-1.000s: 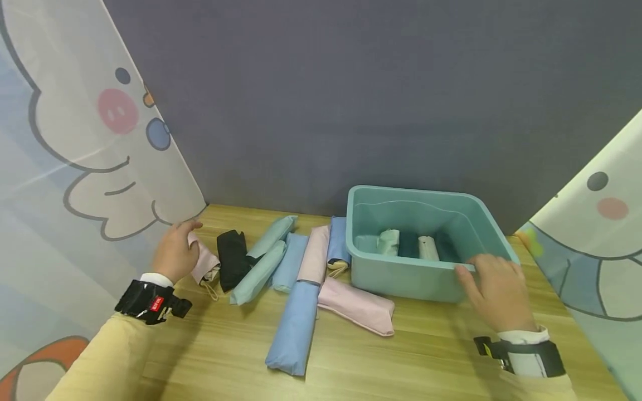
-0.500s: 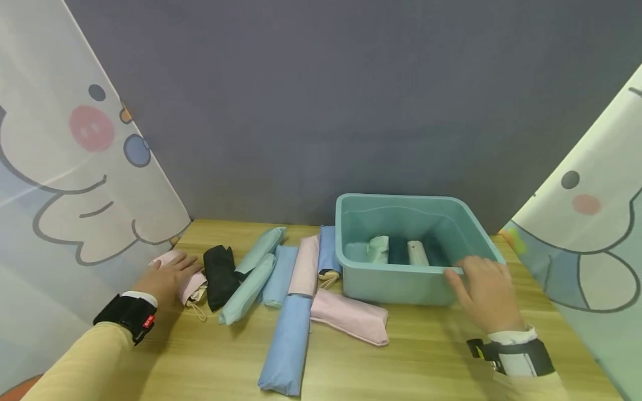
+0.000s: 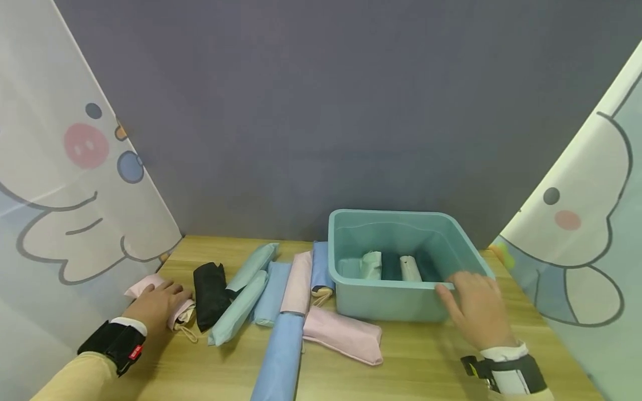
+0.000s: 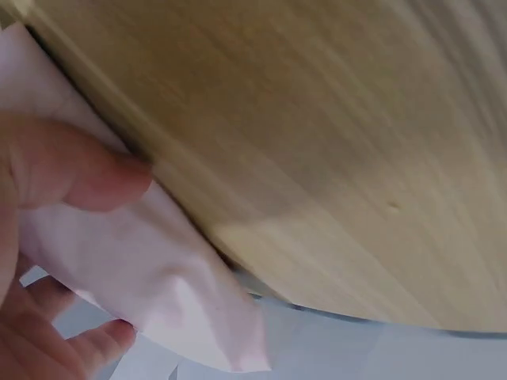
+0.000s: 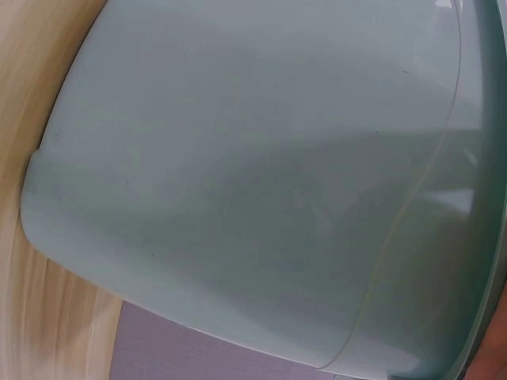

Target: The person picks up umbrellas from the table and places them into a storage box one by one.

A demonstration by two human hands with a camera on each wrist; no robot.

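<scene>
My left hand lies over a pink folded umbrella at the far left of the table, its cord end showing beyond the fingers. In the left wrist view the thumb is on one side of the pink cloth and the fingers are on the other. On the right, my right hand grips the front rim of a teal bin, thumb outside. The bin's smooth wall fills the right wrist view. Inside it lie a pale green bundle, a white one and dark ones.
Between the hands lie a black folded umbrella, pale green ones, blue ones and pink ones, several close together on the wooden table. A grey wall stands behind, with printed cloth at the left.
My left hand has gone from beside the pink umbrella to lying over it, fingers spread across. The right hand stays on the bin rim. The head view has shifted, so everything sits lower.
</scene>
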